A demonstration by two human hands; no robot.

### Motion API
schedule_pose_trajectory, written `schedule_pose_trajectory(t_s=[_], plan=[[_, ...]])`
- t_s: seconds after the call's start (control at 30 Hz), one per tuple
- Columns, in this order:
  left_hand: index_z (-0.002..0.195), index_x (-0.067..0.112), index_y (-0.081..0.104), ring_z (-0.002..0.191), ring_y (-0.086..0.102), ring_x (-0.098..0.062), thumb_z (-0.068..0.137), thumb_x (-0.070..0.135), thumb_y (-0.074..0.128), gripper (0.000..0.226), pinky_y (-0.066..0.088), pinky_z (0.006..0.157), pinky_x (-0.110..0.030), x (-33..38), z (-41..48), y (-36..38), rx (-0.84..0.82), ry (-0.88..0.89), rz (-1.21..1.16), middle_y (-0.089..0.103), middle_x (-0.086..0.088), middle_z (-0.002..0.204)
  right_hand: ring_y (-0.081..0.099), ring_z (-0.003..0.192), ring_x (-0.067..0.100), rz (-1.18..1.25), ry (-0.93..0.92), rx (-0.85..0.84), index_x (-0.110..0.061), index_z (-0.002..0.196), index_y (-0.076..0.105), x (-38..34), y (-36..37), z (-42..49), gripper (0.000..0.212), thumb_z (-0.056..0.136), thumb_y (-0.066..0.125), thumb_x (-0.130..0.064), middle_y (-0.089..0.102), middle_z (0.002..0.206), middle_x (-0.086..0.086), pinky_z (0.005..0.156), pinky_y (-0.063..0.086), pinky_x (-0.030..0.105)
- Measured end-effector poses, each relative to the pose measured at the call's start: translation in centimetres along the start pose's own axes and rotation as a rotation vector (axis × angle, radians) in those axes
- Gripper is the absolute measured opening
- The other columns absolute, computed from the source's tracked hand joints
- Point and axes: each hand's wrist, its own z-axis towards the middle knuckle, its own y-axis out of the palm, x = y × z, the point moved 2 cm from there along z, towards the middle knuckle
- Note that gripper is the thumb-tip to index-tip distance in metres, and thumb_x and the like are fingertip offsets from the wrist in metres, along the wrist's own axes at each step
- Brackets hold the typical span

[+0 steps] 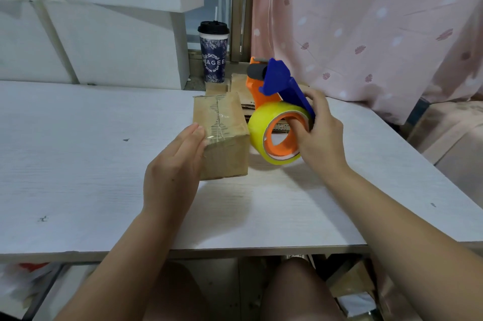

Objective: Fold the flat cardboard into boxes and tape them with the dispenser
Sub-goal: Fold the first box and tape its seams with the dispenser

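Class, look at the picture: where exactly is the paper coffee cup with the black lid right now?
In the head view, the coffee cup stands upright at the far edge of the table, left of the pink curtain, behind the taped cardboard box.

Left hand (173, 166): flat, fingers together and extended, palm pressed against a box side, forearm reaching in from lower left. Right hand (320, 132): curled in a grip, thumb hooked through a ring, forearm angled in from lower right.
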Motion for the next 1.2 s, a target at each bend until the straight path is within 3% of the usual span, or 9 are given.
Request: schedule_pose_trajectory(t_s=[0.1, 0.37, 0.47, 0.6, 0.8, 0.93, 0.97, 1.1, 1.2], plan=[[0.101, -0.004, 0.069, 0.097, 0.068, -0.028, 0.088, 0.001, 0.063, 0.016, 0.054, 0.077, -0.036, -0.2, 0.0, -0.2, -0.005, -0.007, -0.009, 0.069, -0.016, 0.107, 0.043, 0.082, 0.002, -0.05, -0.085, 0.0, -0.014, 0.129, 0.052, -0.1, 0.2, -0.3, 0.056, 0.074, 0.049, -0.002, 0.056, 0.103, -0.009, 0.075, 0.031, -0.004], [0.105, -0.004, 0.068, 0.097, 0.068, -0.03, 0.088, 0.004, 0.061, 0.02, 0.059, 0.071, -0.043, 0.0, 0.1, 0.1, -0.066, 0.026, -0.018, 0.068, -0.017, 0.111, 0.042, 0.085, -0.001, -0.105, -0.161, -0.004, -0.015, 0.137, 0.049, 1.4, -0.2, -0.2, 0.068, 0.072, 0.055, 0.003, 0.055, 0.101, -0.007, 0.078, 0.029, -0.006], [0.112, -0.005, 0.063, 0.097, 0.067, -0.034, 0.085, -0.006, 0.064, 0.028, 0.057, 0.07, -0.045, 0.0, 0.1, 0.0, -0.097, 0.034, -0.036, 0.066, -0.02, 0.113, 0.041, 0.086, -0.001, -0.124, -0.142, 0.006, -0.014, 0.135, 0.051, 1.9, 0.1, -0.9, 0.064, 0.073, 0.056, 0.001, 0.054, 0.103, -0.01, 0.078, 0.029, -0.005], [0.12, -0.005, 0.059, 0.097, 0.063, -0.04, 0.077, -0.019, 0.06, 0.046, 0.055, 0.071, -0.044, 0.7, 0.3, 0.1, -0.13, 0.035, -0.016, 0.062, -0.026, 0.114, 0.042, 0.086, -0.003, -0.129, -0.169, 0.052, -0.005, 0.131, 0.054, 1.7, 0.3, -1.6, 0.063, 0.069, 0.057, 0.006, 0.06, 0.1, 0.0, 0.08, 0.028, -0.006], [0.102, -0.001, 0.067, 0.112, 0.054, -0.046, 0.078, 0.005, 0.069, 0.025, 0.049, 0.089, -0.05, 3.2, 0.9, 0.5, -0.163, 0.021, 0.212, 0.061, -0.029, 0.113, 0.048, 0.105, 0.014, -0.169, -0.226, -0.015, -0.006, 0.134, 0.051, 0.6, 0.1, -2.0, 0.067, 0.068, 0.057, 0.003, 0.061, 0.12, 0.014, 0.087, 0.026, -0.005], [0.079, -0.002, 0.062, 0.067, 0.059, -0.032, 0.057, 0.004, 0.084, 0.032, 0.051, 0.054, -0.033, 4.7, 2.3, 0.6, -0.134, 0.197, 0.214, 0.063, -0.019, 0.078, 0.046, 0.109, 0.009, -0.132, -0.224, -0.062, -0.018, 0.138, 0.047, 0.1, 0.1, -2.1, 0.072, 0.072, 0.061, 0.006, 0.058, 0.124, 0.011, 0.088, 0.028, -0.001], [0.077, -0.001, 0.062, 0.063, 0.059, -0.031, 0.052, 0.004, 0.087, 0.035, 0.051, 0.051, -0.031, 4.9, 2.4, 0.7, -0.126, 0.24, 0.226, 0.062, -0.017, 0.075, 0.043, 0.109, 0.004, -0.12, -0.22, -0.071, -0.023, 0.138, 0.044, 0.0, 0.2, -2.1, 0.074, 0.073, 0.062, 0.007, 0.057, 0.125, 0.01, 0.088, 0.029, -0.001], [0.09, 0.004, 0.063, 0.085, 0.06, -0.028, 0.06, 0.008, 0.085, 0.038, 0.055, 0.062, -0.035, 4.8, 2.2, 0.7, -0.026, 0.281, 0.213, 0.068, -0.015, 0.089, 0.036, 0.104, -0.009, -0.054, -0.135, -0.078, -0.028, 0.137, 0.046, 0.3, 0.6, -2.3, 0.078, 0.07, 0.061, 0.008, 0.054, 0.124, 0.004, 0.088, 0.029, -0.002], [0.096, 0.005, 0.065, 0.091, 0.066, -0.032, 0.069, 0.017, 0.081, 0.034, 0.055, 0.073, -0.038, 4.5, 2.1, 1.1, -0.123, 0.219, 0.23, 0.07, -0.015, 0.1, 0.037, 0.108, -0.016, 0.001, -0.046, -0.087, -0.027, 0.133, 0.048, 0.8, 0.7, -2.3, 0.071, 0.07, 0.062, 0.003, 0.049, 0.124, -0.01, 0.087, 0.032, -0.001]])
